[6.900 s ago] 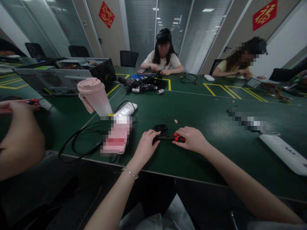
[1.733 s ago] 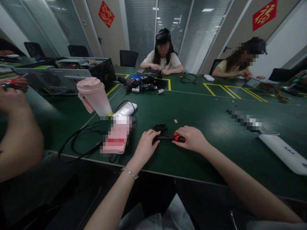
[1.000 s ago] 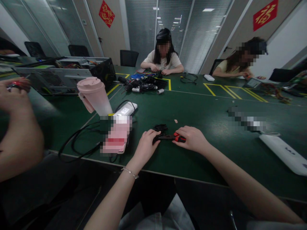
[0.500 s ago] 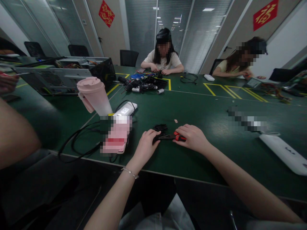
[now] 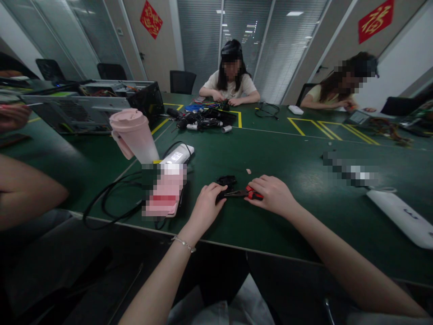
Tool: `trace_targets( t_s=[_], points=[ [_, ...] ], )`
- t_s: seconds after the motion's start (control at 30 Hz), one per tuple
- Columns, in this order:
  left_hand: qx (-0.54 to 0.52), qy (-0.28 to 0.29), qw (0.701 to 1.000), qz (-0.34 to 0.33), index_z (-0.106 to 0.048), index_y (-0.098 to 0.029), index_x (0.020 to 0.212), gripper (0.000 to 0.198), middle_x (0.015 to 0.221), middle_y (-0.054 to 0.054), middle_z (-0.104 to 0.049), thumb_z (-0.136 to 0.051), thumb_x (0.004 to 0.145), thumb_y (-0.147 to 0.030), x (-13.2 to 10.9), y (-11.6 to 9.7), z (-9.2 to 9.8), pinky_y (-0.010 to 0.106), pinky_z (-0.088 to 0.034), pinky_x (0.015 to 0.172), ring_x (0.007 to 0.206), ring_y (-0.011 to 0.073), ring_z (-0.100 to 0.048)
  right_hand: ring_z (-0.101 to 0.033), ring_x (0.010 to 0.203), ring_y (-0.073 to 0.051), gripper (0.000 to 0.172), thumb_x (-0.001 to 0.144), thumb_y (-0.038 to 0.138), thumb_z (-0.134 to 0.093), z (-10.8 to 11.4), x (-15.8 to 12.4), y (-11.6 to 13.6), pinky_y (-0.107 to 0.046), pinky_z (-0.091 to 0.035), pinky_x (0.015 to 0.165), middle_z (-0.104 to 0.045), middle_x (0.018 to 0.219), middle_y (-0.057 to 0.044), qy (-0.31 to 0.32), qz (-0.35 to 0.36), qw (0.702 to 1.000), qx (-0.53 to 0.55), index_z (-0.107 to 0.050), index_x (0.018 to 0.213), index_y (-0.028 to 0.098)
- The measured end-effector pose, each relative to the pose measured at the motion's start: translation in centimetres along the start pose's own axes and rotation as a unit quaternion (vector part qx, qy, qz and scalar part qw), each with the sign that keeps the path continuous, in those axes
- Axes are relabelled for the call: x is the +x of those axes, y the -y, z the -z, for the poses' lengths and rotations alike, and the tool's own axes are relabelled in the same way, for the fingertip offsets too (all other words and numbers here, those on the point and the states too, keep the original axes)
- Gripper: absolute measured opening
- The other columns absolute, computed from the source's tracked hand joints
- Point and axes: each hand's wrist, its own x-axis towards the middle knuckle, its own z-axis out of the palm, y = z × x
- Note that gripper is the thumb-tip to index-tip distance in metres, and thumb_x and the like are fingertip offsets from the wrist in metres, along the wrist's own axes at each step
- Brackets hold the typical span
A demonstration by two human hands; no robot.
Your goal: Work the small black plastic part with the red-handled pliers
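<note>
My right hand [image 5: 270, 192] is closed round the red and black handles of a pair of pliers [image 5: 240, 193], whose dark jaws point left. Facing it, my left hand [image 5: 209, 198] pinches a small black part [image 5: 221, 195] that meets the jaw tips; its details are too dark to make out. Just beyond the pliers, a black piece [image 5: 226, 181] lies on the green table [image 5: 270, 239]. A small pale scrap [image 5: 248, 171] rests behind my right hand.
A pink cup [image 5: 135, 135], a pink phone [image 5: 164, 194] and black cables [image 5: 111, 194] are to the left. A white power bank [image 5: 401, 216] lies right. Tools and parts [image 5: 199, 119] sit ahead, before a seated person [image 5: 232, 85]. Another person's arm [image 5: 27, 192] reaches in from the left.
The neighbouring person's arm at the left has shifted lower and a little to the right. My hands and the pliers hold nearly the same position.
</note>
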Motion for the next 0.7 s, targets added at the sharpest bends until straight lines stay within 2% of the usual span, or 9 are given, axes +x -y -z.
trace_targets(
  t_s=[0.37,0.7],
  points=[
    [-0.003,0.003,1.000,0.000,-0.057,-0.020,0.108,0.036,0.102,0.004,-0.058,-0.059,0.074,-0.007,0.05,-0.02,-0.02,0.038,-0.043,0.086,0.097,0.0201,-0.052,-0.053,0.074,-0.017,0.039,0.080,0.049,-0.046,-0.15,-0.13,0.12,-0.028,-0.038,0.063,-0.064,0.085,-0.008,0.011,-0.013,0.999,0.033,-0.062,0.091,0.015],
    [-0.011,0.005,1.000,0.001,-0.057,-0.021,0.108,0.037,0.102,0.004,-0.058,-0.059,0.074,-0.007,0.03,-0.03,0.00,0.037,-0.043,0.086,0.097,0.0197,-0.052,-0.053,0.080,-0.020,0.038,0.080,0.046,-0.047,-0.17,-0.15,-0.06,-0.031,-0.038,0.066,-0.064,0.090,-0.010,-0.014,0.006,1.000,-0.001,-0.062,0.095,0.014]
  ],
)
